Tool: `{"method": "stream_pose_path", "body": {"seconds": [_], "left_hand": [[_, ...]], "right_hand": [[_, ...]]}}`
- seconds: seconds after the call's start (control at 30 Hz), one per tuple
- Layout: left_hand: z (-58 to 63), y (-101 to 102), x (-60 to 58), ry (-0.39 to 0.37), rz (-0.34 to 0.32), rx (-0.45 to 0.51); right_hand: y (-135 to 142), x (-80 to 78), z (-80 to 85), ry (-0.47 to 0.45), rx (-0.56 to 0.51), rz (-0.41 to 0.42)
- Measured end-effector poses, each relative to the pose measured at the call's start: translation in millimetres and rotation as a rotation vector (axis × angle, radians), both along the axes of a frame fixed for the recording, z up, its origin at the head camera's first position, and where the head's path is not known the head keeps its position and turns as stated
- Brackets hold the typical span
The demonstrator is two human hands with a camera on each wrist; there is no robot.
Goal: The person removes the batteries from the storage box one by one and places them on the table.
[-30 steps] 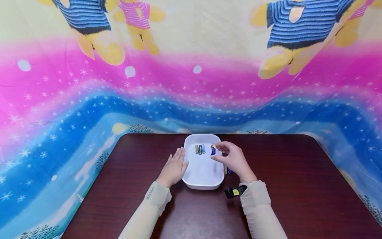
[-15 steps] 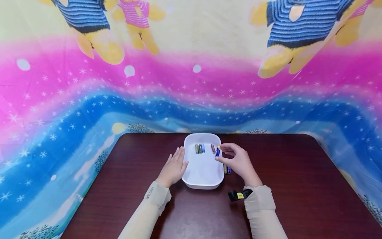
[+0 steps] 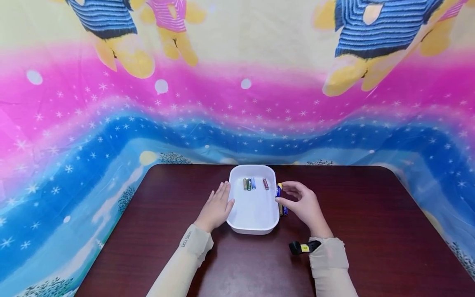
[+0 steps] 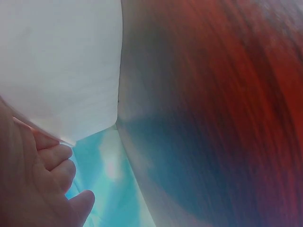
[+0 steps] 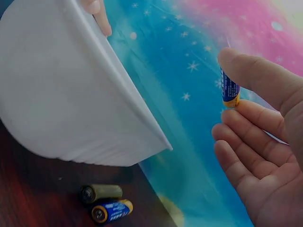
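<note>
My left hand [image 3: 215, 208] lies with straight fingers against the left rim of a white plastic tray [image 3: 252, 214]. A blue battery with a yellow end [image 5: 230, 89] is pinched between thumb and fingers of my right hand [image 3: 302, 206], at the tray's right rim in the head view. Inside the tray, an olive battery [image 3: 245, 184], a green battery [image 3: 249, 184] and a light-blue battery [image 3: 253, 183] lie side by side. A red battery [image 3: 265, 184] lies apart from them, to the right.
On the table just right of the tray, a gold-olive battery [image 5: 105, 192] and a blue-and-yellow battery [image 5: 112, 211] lie side by side. The dark reddish-brown table [image 3: 371, 231] ends behind the tray at a patterned cloth backdrop [image 3: 237, 136].
My right hand has moved right with the blue battery, from over the tray to its right rim. The red battery in the tray has come into view. My left hand stays put.
</note>
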State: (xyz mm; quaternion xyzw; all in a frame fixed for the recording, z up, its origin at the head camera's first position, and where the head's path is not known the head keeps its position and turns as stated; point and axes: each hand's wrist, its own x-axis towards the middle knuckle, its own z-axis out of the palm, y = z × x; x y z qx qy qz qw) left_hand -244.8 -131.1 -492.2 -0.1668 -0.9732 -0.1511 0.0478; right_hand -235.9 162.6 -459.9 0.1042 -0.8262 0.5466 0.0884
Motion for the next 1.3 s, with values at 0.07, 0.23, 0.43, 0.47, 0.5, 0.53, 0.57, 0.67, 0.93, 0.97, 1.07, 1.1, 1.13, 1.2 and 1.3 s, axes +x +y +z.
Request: {"method": "stream_pose_path", "body": {"seconds": [0.07, 0.23, 0.43, 0.47, 0.5, 0.53, 0.57, 0.67, 0.93, 0.97, 1.07, 1.1, 1.13, 1.2, 1.3], "left_hand": [[-0.5, 0.0, -0.5, 0.003, 0.0, 0.003], [-2.0, -0.1, -1.5, 0.004, 0.002, -0.003], [-2.9, -0.7, -1.0, 0.0, 0.004, -0.008], [-2.8, -0.8, -0.8, -0.002, 0.005, -0.009], [-2.8, -0.8, -0.6, -0.005, 0.007, -0.009], [-2.7, -0.8, -0.5, -0.009, 0.008, -0.009], [-2.5, -0.8, -0.4, -0.01, 0.008, -0.011], [-2.0, -0.8, -0.2, -0.007, 0.003, -0.006], [-1.3, -0.7, -0.5, 0.006, -0.007, 0.005], [-1.3, -0.6, -0.5, 0.006, -0.007, 0.006], [-0.8, -0.6, -0.4, 0.012, -0.009, 0.009], [-0.7, -0.6, -0.3, 0.009, -0.007, 0.006], [-0.6, -0.6, -0.4, 0.007, -0.007, 0.005], [-0.8, -0.5, -0.5, 0.007, -0.009, 0.006], [-0.7, -1.0, -0.3, 0.005, -0.007, -0.001]], "right_hand": [[2.6, 0.8, -2.9, -0.015, -0.011, -0.007], [7.8, 1.6, -9.7, -0.029, -0.053, -0.001], [13.9, 1.5, -17.1, -0.031, -0.068, 0.005], [14.9, 1.2, -18.6, -0.031, -0.069, 0.008], [16.0, 0.7, -20.3, -0.031, -0.071, 0.01], [17.2, 0.3, -22.1, -0.031, -0.073, 0.012], [18.4, -0.3, -23.9, -0.033, -0.074, 0.012], [22.5, -1.6, -29.5, -0.042, -0.076, 0.007], [30.4, -0.7, -38.0, -0.069, -0.045, -0.007], [31.2, -1.0, -39.3, -0.071, -0.044, -0.011], [33.9, -2.8, -45.0, -0.073, -0.038, -0.012], [34.5, -2.9, -46.1, -0.076, -0.039, -0.012], [35.1, -3.4, -47.7, -0.075, -0.039, -0.011], [36.5, -3.7, -50.3, -0.077, -0.03, -0.008], [37.7, -4.6, -53.7, -0.09, -0.01, -0.012]]}}
